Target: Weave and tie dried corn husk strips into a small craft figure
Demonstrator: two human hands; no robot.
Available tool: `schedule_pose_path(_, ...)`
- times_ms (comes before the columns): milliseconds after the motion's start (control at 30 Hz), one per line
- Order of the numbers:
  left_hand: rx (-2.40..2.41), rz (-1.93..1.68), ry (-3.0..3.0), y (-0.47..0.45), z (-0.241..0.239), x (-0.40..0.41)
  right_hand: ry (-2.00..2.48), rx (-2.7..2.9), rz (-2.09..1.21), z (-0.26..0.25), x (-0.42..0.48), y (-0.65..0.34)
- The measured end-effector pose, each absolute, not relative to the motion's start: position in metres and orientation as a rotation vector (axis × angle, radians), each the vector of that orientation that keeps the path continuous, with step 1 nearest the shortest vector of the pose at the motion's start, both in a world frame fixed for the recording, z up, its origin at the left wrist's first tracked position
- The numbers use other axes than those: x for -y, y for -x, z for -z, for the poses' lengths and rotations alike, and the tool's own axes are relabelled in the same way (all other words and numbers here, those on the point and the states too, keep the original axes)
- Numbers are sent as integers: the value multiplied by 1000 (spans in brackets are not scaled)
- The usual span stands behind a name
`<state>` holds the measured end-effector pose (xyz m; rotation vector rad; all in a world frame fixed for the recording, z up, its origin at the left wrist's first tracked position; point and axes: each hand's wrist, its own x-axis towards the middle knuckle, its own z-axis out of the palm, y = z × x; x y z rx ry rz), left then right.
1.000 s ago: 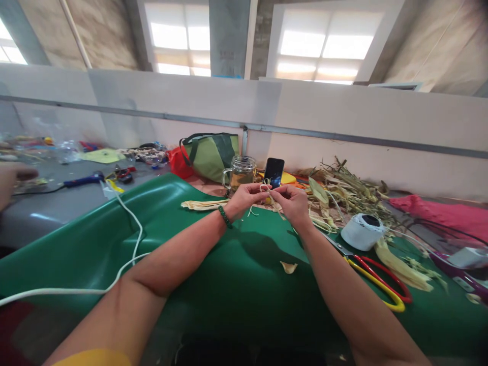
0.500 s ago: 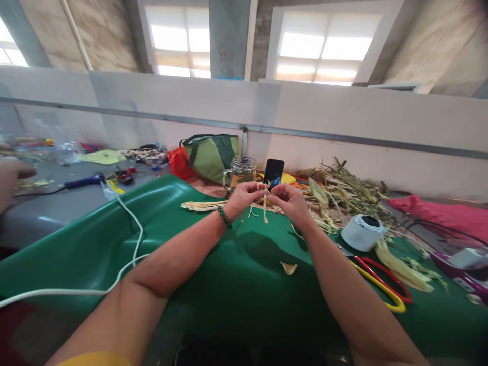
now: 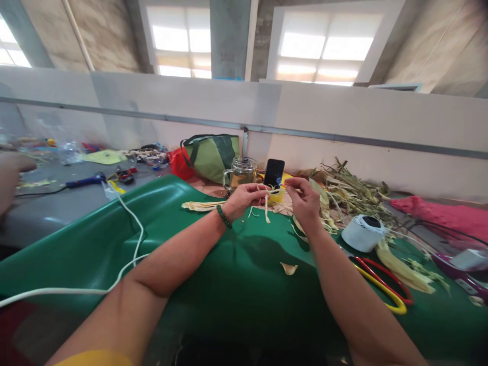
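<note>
My left hand (image 3: 249,199), with a green bead bracelet at the wrist, pinches pale corn husk strips (image 3: 267,212) above the green mat. One end hangs down below the fingertips. From there a strip runs sideways to the fingertips of my right hand (image 3: 306,202), which is closed in a loose pinch at its end. A bundle of pale husks (image 3: 202,206) lies on the mat left of my left wrist. Beneath my hands a small husk scrap (image 3: 288,268) rests on the green mat (image 3: 244,295). Red-and-yellow-handled scissors (image 3: 385,284) lie beside my right forearm.
Behind my hands stand a glass mug (image 3: 244,172) and a phone (image 3: 274,172). A white thread spool (image 3: 363,233) and a heap of dried husks (image 3: 354,190) are on the right. A white cable (image 3: 137,229) crosses the mat. Another person's hand (image 3: 13,165) shows far left.
My right hand has moved right, away from my left hand, and a strip now spans the gap between them. My left hand stays in place, still pinching the strips.
</note>
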<state>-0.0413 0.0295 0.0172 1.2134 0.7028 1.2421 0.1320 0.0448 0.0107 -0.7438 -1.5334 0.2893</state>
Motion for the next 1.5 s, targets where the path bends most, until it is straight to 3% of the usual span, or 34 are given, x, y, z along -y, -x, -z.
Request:
schedule_pose_path(133,-719,-1260,-1205,45,-19,-32,601,1838,163,-14,-35,-132)
schedule_pose_path(300,-702,-1295,-1249,45,-17,-32,523,2021,271,-12,-33,-124)
schedule_pose_path(767,-766,-1411,-1349,36,-13,-27,886,1651,-499,-6,-45,-115)
schedule_pose_path(1200,-780,-1571,-1247,32,-12,-30,805,1593,-261,-6,-33,-106)
schedule_pose_path(1400,-730,-1556,-1206,36,-20,-28,828,1416,-865,-5,-48,-114)
schedule_pose_path(1500,-721,-1511,-1274,35,-21,-26,778,1439,-898,-6,-47,-116)
